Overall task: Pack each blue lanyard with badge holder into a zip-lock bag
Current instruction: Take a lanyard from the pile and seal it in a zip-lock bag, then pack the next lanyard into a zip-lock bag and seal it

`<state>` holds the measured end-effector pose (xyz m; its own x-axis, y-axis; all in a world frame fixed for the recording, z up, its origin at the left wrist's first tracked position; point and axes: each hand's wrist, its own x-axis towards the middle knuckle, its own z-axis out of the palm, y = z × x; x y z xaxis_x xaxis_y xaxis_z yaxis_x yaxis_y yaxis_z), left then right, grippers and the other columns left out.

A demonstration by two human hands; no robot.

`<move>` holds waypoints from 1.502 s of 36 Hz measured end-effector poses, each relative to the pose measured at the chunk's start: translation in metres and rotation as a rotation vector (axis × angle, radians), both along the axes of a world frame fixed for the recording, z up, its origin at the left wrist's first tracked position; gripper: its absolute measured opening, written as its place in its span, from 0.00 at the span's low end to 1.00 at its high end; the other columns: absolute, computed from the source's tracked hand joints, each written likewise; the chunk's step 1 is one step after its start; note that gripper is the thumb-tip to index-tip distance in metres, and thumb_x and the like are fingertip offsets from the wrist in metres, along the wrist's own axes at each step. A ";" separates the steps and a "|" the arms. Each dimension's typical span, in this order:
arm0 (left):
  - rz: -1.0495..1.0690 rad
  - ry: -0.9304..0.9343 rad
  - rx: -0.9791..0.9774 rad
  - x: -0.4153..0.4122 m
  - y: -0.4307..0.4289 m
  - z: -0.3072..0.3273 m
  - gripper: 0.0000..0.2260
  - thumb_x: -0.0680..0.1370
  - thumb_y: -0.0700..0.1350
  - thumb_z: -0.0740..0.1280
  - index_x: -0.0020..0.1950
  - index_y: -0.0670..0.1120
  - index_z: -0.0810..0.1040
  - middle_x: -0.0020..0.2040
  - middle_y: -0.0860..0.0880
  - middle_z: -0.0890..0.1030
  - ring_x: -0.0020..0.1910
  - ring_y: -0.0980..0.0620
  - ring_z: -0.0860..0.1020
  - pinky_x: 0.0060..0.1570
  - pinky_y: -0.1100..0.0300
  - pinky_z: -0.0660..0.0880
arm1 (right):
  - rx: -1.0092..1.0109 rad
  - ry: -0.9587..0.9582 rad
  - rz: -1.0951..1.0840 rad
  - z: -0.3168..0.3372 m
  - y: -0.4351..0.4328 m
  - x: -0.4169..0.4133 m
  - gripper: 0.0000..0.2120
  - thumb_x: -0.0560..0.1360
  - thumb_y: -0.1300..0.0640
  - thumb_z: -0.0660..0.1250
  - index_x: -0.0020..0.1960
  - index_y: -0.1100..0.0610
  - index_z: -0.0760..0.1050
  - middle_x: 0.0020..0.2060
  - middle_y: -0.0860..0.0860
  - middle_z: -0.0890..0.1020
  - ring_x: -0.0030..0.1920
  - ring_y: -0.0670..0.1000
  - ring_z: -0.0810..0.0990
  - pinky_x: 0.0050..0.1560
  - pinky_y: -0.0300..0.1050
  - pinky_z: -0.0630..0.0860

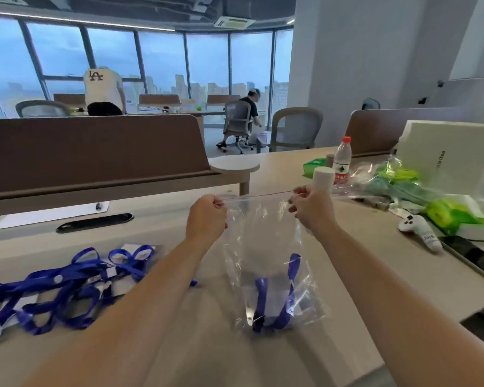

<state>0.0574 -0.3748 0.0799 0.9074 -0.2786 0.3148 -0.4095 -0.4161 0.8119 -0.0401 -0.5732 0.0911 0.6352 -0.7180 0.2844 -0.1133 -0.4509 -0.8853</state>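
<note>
A heap of loose blue lanyards (67, 286) lies on the pale desk (213, 331) left of the arms, and one blue lanyard with badge holder (271, 311) sits in the bottom of a clear zip-lock bag (263, 247). The left hand (206, 216) and right hand (310, 208) each pinch a top corner, stretching the bag's red-lined seal taut. Beyond, to the right, stands a red-capped water bottle (342, 160) – its label too small to read – and far off a person's white shirt (99, 85) reads "LA".
</note>
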 end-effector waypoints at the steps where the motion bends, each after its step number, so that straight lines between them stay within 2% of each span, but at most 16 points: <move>1: 0.002 0.015 0.008 0.005 -0.003 -0.006 0.05 0.79 0.39 0.63 0.46 0.47 0.77 0.43 0.45 0.82 0.33 0.50 0.83 0.38 0.54 0.81 | 0.019 0.019 0.012 -0.007 -0.003 0.007 0.07 0.79 0.59 0.66 0.57 0.57 0.77 0.42 0.52 0.84 0.42 0.51 0.84 0.48 0.49 0.82; 4: 0.004 0.065 0.023 0.019 -0.009 -0.022 0.05 0.79 0.40 0.62 0.52 0.46 0.76 0.44 0.46 0.81 0.36 0.50 0.82 0.38 0.57 0.78 | 0.057 0.041 0.012 -0.028 -0.011 0.026 0.08 0.79 0.59 0.66 0.58 0.58 0.77 0.43 0.52 0.84 0.43 0.52 0.84 0.50 0.51 0.82; 7: 0.000 0.109 0.028 0.029 -0.012 -0.034 0.10 0.80 0.41 0.63 0.61 0.46 0.75 0.48 0.49 0.79 0.41 0.49 0.82 0.47 0.51 0.81 | 0.080 0.061 0.002 -0.044 -0.015 0.039 0.10 0.79 0.59 0.66 0.59 0.60 0.76 0.45 0.53 0.84 0.44 0.53 0.84 0.51 0.52 0.81; 9: -0.008 0.141 0.053 0.037 -0.012 -0.043 0.16 0.80 0.42 0.64 0.67 0.46 0.73 0.54 0.47 0.80 0.44 0.49 0.83 0.52 0.50 0.80 | 0.113 0.067 0.030 -0.055 -0.016 0.046 0.15 0.79 0.60 0.65 0.65 0.62 0.74 0.46 0.54 0.83 0.45 0.55 0.84 0.50 0.54 0.82; 13: -0.010 0.158 0.159 0.051 -0.010 -0.058 0.25 0.78 0.45 0.68 0.74 0.45 0.68 0.69 0.43 0.74 0.59 0.43 0.80 0.62 0.50 0.75 | 0.164 0.100 0.096 -0.068 -0.014 0.053 0.24 0.79 0.62 0.65 0.74 0.61 0.65 0.62 0.56 0.77 0.50 0.56 0.83 0.52 0.54 0.82; 15: -0.011 0.139 0.190 0.051 -0.009 -0.059 0.25 0.78 0.45 0.68 0.74 0.46 0.68 0.71 0.44 0.72 0.62 0.44 0.77 0.60 0.56 0.72 | 0.152 0.099 0.096 -0.073 -0.012 0.054 0.23 0.79 0.61 0.66 0.73 0.62 0.68 0.62 0.56 0.77 0.53 0.57 0.82 0.54 0.57 0.81; 18: -0.051 0.114 0.162 0.049 -0.006 -0.059 0.20 0.79 0.45 0.68 0.70 0.46 0.71 0.64 0.47 0.76 0.59 0.48 0.76 0.56 0.57 0.73 | 0.127 0.091 0.088 -0.075 -0.003 0.054 0.18 0.77 0.60 0.68 0.66 0.62 0.74 0.51 0.53 0.81 0.49 0.56 0.83 0.51 0.57 0.82; 20: -0.091 0.124 0.107 0.044 -0.001 -0.055 0.17 0.79 0.46 0.68 0.67 0.46 0.74 0.58 0.49 0.78 0.54 0.50 0.79 0.56 0.53 0.77 | 0.134 0.063 0.094 -0.071 0.010 0.051 0.16 0.77 0.61 0.67 0.63 0.61 0.76 0.46 0.50 0.82 0.44 0.53 0.83 0.46 0.53 0.83; 24: -0.148 0.122 -0.001 0.027 0.020 -0.044 0.10 0.79 0.47 0.67 0.60 0.48 0.77 0.52 0.51 0.81 0.48 0.52 0.81 0.53 0.50 0.80 | 0.079 0.016 0.139 -0.057 0.049 0.040 0.11 0.78 0.59 0.67 0.60 0.57 0.77 0.46 0.51 0.83 0.43 0.51 0.84 0.45 0.50 0.83; 29: -0.202 0.091 -0.048 -0.001 0.068 -0.028 0.08 0.81 0.45 0.65 0.59 0.47 0.78 0.46 0.51 0.83 0.42 0.54 0.82 0.48 0.57 0.80 | 0.021 -0.049 0.203 -0.036 0.107 0.024 0.08 0.79 0.57 0.67 0.57 0.54 0.77 0.47 0.50 0.83 0.43 0.50 0.84 0.43 0.48 0.82; 32: -0.203 0.085 -0.053 -0.017 0.109 -0.022 0.06 0.82 0.45 0.64 0.56 0.47 0.78 0.44 0.51 0.83 0.41 0.54 0.82 0.47 0.58 0.80 | -0.028 -0.054 0.257 -0.031 0.146 0.021 0.06 0.79 0.57 0.66 0.56 0.53 0.77 0.47 0.50 0.83 0.42 0.49 0.83 0.41 0.46 0.81; 37: -0.125 0.050 -0.001 -0.032 0.190 -0.019 0.04 0.82 0.46 0.64 0.51 0.51 0.79 0.43 0.54 0.83 0.41 0.56 0.82 0.47 0.61 0.80 | -0.163 -0.015 0.368 -0.029 0.226 0.032 0.07 0.80 0.55 0.64 0.58 0.52 0.75 0.46 0.47 0.81 0.40 0.45 0.82 0.37 0.35 0.76; 42: 0.004 0.019 0.046 -0.033 0.270 -0.021 0.05 0.82 0.46 0.64 0.51 0.52 0.79 0.42 0.55 0.82 0.41 0.57 0.81 0.45 0.64 0.78 | -0.227 0.013 0.503 -0.033 0.301 0.047 0.06 0.80 0.55 0.65 0.56 0.51 0.76 0.46 0.47 0.82 0.44 0.46 0.81 0.49 0.46 0.81; 48: 0.137 0.017 0.078 -0.021 0.352 -0.031 0.05 0.81 0.46 0.64 0.50 0.51 0.79 0.42 0.55 0.81 0.42 0.56 0.80 0.40 0.67 0.76 | -0.326 0.075 0.678 -0.047 0.373 0.072 0.04 0.80 0.55 0.65 0.54 0.49 0.76 0.45 0.44 0.80 0.46 0.43 0.78 0.42 0.33 0.73; 51: 0.192 0.026 0.124 -0.009 0.380 -0.036 0.04 0.81 0.45 0.64 0.51 0.51 0.79 0.44 0.54 0.81 0.43 0.55 0.79 0.44 0.64 0.76 | -0.387 0.145 0.745 -0.055 0.396 0.090 0.03 0.80 0.55 0.65 0.53 0.49 0.76 0.45 0.43 0.79 0.45 0.42 0.77 0.44 0.33 0.73; 54: 0.246 0.039 0.150 0.005 0.402 -0.044 0.05 0.82 0.44 0.64 0.50 0.52 0.78 0.42 0.55 0.79 0.42 0.57 0.77 0.39 0.68 0.70 | -0.440 0.214 0.782 -0.060 0.412 0.107 0.04 0.80 0.55 0.65 0.53 0.50 0.78 0.44 0.43 0.80 0.44 0.41 0.77 0.46 0.35 0.72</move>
<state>0.0625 0.0269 0.0358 0.9641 -0.0897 0.2501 -0.2511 -0.6155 0.7471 0.0668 -0.1615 0.0308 0.9645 0.0825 0.2509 0.2239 -0.7594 -0.6109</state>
